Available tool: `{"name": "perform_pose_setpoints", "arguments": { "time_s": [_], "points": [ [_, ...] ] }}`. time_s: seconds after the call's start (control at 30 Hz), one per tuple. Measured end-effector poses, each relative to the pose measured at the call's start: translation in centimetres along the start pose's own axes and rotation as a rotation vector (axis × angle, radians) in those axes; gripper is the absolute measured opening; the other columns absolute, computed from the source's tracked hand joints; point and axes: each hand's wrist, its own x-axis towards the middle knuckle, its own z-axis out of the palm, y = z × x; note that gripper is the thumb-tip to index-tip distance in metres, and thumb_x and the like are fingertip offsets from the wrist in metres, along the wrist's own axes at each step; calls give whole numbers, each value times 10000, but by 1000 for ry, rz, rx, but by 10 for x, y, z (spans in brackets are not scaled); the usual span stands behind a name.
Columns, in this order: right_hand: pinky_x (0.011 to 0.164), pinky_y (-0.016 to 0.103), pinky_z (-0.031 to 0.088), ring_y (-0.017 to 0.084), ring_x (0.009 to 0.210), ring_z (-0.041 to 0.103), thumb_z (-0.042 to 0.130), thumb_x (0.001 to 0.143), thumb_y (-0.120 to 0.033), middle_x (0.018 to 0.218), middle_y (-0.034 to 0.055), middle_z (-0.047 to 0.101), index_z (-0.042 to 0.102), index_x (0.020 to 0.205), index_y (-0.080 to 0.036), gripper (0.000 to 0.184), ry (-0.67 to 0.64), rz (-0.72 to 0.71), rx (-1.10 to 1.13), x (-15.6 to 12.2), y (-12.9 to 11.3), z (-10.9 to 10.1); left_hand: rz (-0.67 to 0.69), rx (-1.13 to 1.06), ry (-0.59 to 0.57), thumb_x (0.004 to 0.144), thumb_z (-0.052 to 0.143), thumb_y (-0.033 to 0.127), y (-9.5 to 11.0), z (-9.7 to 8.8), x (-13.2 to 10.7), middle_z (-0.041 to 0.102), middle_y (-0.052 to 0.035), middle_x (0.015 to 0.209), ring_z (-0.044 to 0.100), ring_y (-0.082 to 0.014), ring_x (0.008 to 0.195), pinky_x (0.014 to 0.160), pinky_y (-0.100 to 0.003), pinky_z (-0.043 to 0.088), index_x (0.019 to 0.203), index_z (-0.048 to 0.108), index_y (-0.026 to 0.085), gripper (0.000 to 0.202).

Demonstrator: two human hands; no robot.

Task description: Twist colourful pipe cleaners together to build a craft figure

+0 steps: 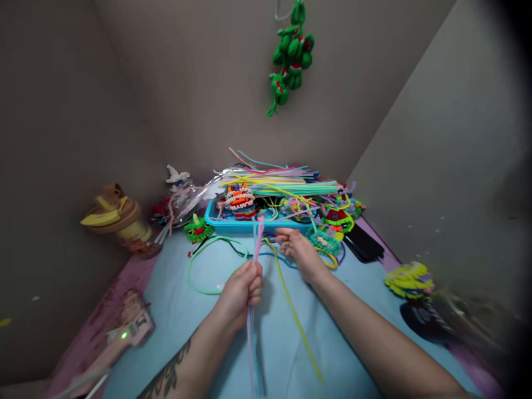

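Observation:
My left hand [242, 288] is closed around a small bundle of pink and light-blue pipe cleaners [258, 238]. The bundle stands upright above the fist, its top looped or twisted, and long loose ends hang below. My right hand [300, 250] hovers to the right of the bundle, fingers apart and slightly blurred, holding nothing that I can see. Between the forearms a yellow-green pipe cleaner [293, 307] lies on the light-blue cloth [282, 360]. To the left of the bundle rests a mint-green pipe cleaner bent into a wide loop [190, 271].
Behind my hands a blue tray [233, 226] holds colourful pipe-cleaner pieces, with a heap of straight pipe cleaners [286, 185] on top. A black phone-like object [363, 243] lies right. A pink glue gun [124, 338] with a green light lies left. Green figures [293, 50] hang above.

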Motion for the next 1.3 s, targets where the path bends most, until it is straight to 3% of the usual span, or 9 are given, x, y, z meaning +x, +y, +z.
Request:
{"name": "perform_pose_setpoints", "arguments": {
  "time_s": [0.1, 0.23, 0.47, 0.63, 0.83, 1.0, 1.1, 1.2, 1.3],
  "points": [
    [748, 318, 407, 207, 841, 556, 508, 809, -392, 919, 75, 615, 628, 939, -186, 272, 58, -195, -658, 7, 18, 3, 20, -86, 56, 743, 637, 421, 5, -8, 2, 263, 108, 473, 135, -32, 406, 375, -150, 91, 729, 425, 179, 321],
    [680, 285, 371, 199, 820, 562, 492, 833, -264, 881, 71, 610, 628, 852, -188, 157, 44, -206, -1096, 13, 20, 10, -3, -91, 89, 782, 598, 386, 7, -9, 1, 308, 92, 474, 181, -32, 402, 372, -149, 124, 742, 448, 170, 266],
    [669, 278, 347, 202, 842, 560, 534, 832, -321, 900, 54, 616, 601, 911, -201, 158, -19, -234, -1153, 15, 16, 20, 19, -58, 139, 797, 581, 390, 5, -13, 4, 344, 82, 488, 213, -32, 403, 374, -150, 149, 754, 471, 163, 256],
    [667, 281, 332, 203, 846, 553, 473, 853, -227, 890, 59, 623, 617, 847, -210, 146, 20, -270, -1195, 13, 16, 18, 21, -32, 175, 794, 580, 400, 0, -14, 6, 345, 84, 492, 208, -30, 397, 371, -151, 146, 746, 468, 162, 268],
    [687, 284, 355, 198, 800, 564, 443, 812, -149, 821, 52, 643, 595, 910, -191, 186, 56, -236, -1031, 16, 19, 9, 17, -5, 177, 788, 583, 404, -7, -13, 8, 352, 85, 491, 208, -29, 391, 366, -149, 165, 743, 478, 160, 269],
    [743, 290, 402, 193, 864, 540, 536, 735, -190, 858, 41, 616, 597, 764, -188, 68, 79, -341, -532, 23, 10, 4, 16, -8, 213, 800, 578, 384, -7, -13, 9, 391, 72, 507, 278, -32, 391, 365, -143, 221, 739, 496, 152, 254],
    [576, 241, 387, 139, 636, 501, 618, 687, -244, 670, -6, 559, 568, 660, -184, 83, 135, -185, -169, 20, -12, 0, 32, -13, 250, 845, 535, 325, -4, -13, 10, 457, 48, 535, 381, -39, 411, 391, -141, 303, 740, 511, 142, 212],
    [404, 188, 276, 76, 408, 380, 628, 714, -287, 483, -63, 474, 517, 649, -188, 162, 15, 47, 162, 10, -30, 6, 25, -26, 267, 872, 505, 284, -3, -10, 9, 575, -8, 631, 538, -65, 509, 489, -159, 426, 749, 523, 135, 194],
    [387, 167, 320, 69, 401, 449, 633, 743, -319, 537, -38, 573, 518, 695, -183, 184, -64, 31, 198, 1, -33, 21, 7, -49, 251, 862, 531, 312, -7, -5, 8, 659, -79, 812, 648, -118, 670, 575, -194, 486, 736, 511, 140, 214]
  ]
}}
